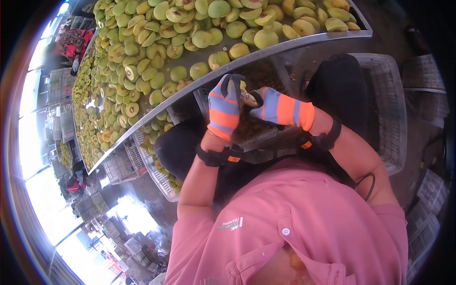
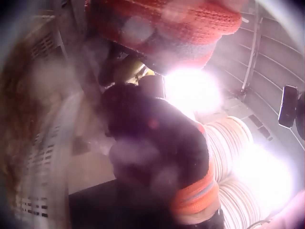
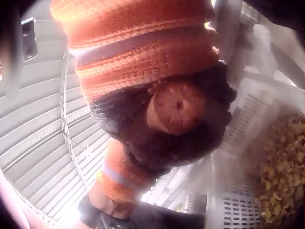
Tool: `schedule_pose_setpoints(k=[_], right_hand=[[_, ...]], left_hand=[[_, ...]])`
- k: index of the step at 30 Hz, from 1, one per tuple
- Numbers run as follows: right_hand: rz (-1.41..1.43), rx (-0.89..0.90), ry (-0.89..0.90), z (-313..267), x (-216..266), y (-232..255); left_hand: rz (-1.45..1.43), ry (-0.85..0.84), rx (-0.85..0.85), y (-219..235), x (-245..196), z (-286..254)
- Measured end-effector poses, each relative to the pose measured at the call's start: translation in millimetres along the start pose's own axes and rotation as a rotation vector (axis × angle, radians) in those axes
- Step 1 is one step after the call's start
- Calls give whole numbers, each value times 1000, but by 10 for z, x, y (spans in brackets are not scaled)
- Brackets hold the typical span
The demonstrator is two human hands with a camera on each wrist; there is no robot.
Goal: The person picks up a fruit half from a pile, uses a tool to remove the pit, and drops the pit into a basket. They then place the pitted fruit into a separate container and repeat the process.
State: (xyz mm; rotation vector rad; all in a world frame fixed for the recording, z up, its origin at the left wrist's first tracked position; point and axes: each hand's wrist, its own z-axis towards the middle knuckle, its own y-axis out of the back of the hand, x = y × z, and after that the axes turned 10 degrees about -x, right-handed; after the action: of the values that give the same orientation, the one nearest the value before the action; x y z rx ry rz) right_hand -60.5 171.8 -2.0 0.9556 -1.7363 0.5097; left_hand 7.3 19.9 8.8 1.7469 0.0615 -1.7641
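Both hands wear striped orange and grey-blue gloves with dark palms and meet just below the metal table edge in the head view. My left hand (image 1: 224,105) grips a yellow-green fruit piece (image 2: 131,70), mostly hidden by the fingers. Close against it, my right hand (image 1: 275,106) is curled round a tool handle (image 3: 180,106), whose round brown butt end shows in the right wrist view. The tool's working end is hidden between the hands, at the fruit.
A metal-rimmed table (image 1: 304,39) in front bears a heap of halved green fruit (image 1: 142,57). Below the hands, a white plastic crate (image 3: 238,207) holds small yellow-brown pieces (image 3: 286,167). Another crate (image 1: 396,114) stands beside the right leg. Other people (image 1: 76,45) are at far left.
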Motion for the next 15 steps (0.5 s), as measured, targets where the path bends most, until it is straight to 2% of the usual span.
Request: schedule_pose_setpoints(k=[3, 4, 7, 10, 14, 15], right_hand=[[-25, 58, -118, -70, 186, 163], [-50, 79, -150, -89, 216, 204], [-8, 138, -35, 64, 7, 187], [190, 287, -67, 33, 19, 240], [418, 341, -119, -81, 19, 137], [428, 329, -137, -114, 15, 129]], left_hand=[[-94, 48, 295, 202, -72, 145], [-101, 83, 329, 235, -153, 152], [-111, 34, 270, 247, -251, 119], [-324, -55, 63, 158, -318, -61], [-229, -13, -15, 128, -262, -187], [-130, -94, 2, 141, -260, -174]])
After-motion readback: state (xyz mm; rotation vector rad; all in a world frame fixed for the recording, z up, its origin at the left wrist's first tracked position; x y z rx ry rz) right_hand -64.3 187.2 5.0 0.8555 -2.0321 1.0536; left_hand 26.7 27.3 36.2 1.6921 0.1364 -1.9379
